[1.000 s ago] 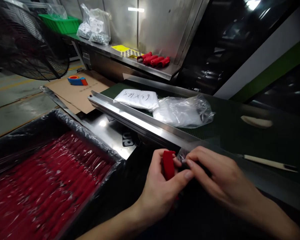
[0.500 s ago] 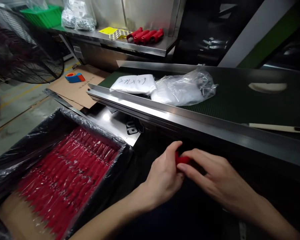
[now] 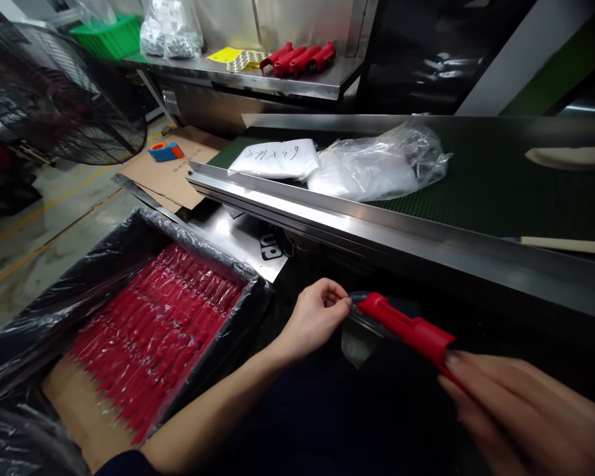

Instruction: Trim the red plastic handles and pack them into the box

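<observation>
Dozens of bagged red pieces already fill the lined box (image 3: pixel 129 330) at the left, laid in rows. One more red piece (image 3: pixel 406 328) sits near the steel rail (image 3: pixel 377 231), its tip just entering a clear sleeve (image 3: pixel 357 330). Right hand (image 3: pixel 520 416) has it by the rear end; left hand (image 3: pixel 317 317) pinches the sleeve's mouth. Bagging has barely begun, I'd judge.

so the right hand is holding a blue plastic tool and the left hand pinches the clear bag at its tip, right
Not quite: the plastic tool in the right hand is red, not blue, as the head view shows. The rest holds: the left hand pinches the clear bag at its tip.
</observation>
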`<state>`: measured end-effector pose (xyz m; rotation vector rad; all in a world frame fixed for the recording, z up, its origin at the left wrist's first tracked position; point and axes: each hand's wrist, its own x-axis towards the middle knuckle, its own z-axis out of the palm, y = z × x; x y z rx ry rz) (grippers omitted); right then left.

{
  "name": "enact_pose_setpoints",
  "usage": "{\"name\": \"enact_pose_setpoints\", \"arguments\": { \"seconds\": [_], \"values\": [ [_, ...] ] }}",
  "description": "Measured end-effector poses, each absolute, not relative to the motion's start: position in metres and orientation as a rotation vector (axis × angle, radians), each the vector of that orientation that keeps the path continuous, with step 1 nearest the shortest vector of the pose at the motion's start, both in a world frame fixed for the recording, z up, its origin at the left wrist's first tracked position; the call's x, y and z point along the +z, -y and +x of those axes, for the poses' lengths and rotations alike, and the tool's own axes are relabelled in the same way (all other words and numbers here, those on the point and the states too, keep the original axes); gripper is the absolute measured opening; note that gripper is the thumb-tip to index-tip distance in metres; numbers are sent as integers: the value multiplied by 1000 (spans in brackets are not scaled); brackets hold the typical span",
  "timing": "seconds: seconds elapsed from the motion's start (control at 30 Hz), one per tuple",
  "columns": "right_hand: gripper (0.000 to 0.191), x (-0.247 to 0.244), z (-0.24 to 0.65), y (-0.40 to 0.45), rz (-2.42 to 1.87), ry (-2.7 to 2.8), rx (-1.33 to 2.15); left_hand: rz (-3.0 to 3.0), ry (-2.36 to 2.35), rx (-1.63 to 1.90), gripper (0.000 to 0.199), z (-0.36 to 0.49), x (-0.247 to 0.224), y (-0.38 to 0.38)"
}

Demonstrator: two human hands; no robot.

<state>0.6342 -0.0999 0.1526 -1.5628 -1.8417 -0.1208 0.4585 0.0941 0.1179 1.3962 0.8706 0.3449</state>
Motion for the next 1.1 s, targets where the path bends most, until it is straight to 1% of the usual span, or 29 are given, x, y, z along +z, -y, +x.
{"name": "enact_pose_setpoints", "arguments": {
  "seconds": [0.07,0.1,0.2,0.27,0.47,0.6,0.7,0.8,0.87,0.93,1.03,1.1],
  "values": [
    [52,148,626,100,-1559,1992,-186,1341,-864,336,12,460,123,-91],
    [54,147,622,99,-1582,2035,-215,1315,-863,331,13,461,127,-89],
    [45,143,614,96,-1605,2113,-252,1251,-858,321,16,462,133,-86],
    [41,143,612,96,-1574,2165,-215,1242,-845,322,18,460,133,-85],
    [43,143,609,90,-1521,2219,-105,1433,-793,393,14,449,124,-79],
    [29,139,594,78,-1589,1888,-171,1541,-829,494,16,443,122,-68],
    [25,132,574,73,-1718,1516,-193,1594,-822,530,15,441,120,-57],
    [18,122,553,73,-1920,997,51,1623,-848,545,13,440,116,-46],
    [18,116,544,73,-1887,812,242,1638,-862,554,14,439,114,-42],
    [18,110,545,74,-1793,911,227,1666,-835,569,14,437,114,-44],
    [33,109,561,73,-1672,1403,81,1723,-796,586,15,433,119,-54],
    [42,112,575,73,-1622,1759,67,1760,-797,573,17,430,124,-61]
  ]
}}
